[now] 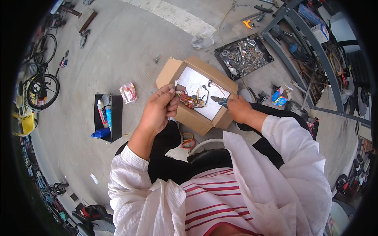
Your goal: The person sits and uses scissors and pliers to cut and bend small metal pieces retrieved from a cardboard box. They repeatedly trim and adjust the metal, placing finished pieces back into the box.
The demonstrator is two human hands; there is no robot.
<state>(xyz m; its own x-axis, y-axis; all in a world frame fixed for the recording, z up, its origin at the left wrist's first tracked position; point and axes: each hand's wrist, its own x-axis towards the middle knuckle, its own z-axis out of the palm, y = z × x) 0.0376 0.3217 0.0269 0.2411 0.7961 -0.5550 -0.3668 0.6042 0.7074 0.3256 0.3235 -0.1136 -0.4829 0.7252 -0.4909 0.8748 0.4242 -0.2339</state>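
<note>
My left hand (161, 104) is closed in a pinch on a small part with wire (178, 87), held over the left side of an open cardboard box (212, 125). My right hand (240, 108) grips dark-jawed pliers (217, 99), pointed leftward over the box's right half. Inside the box, on a white inner surface (193, 76), lies a tangle of red, yellow and black wires (193, 100), with a black cable (206, 92) and a thin red lead (218, 87) nearby. What exactly my left fingers hold is partly hidden.
A black bin of bottles (116, 129) and a pink packet (128, 93) lie left of the box. A parts tray (244, 55) sits above it, beside a grey metal rack (315, 45). Coiled cables (188, 141) lie between my legs; bicycles (41, 92) stand far left.
</note>
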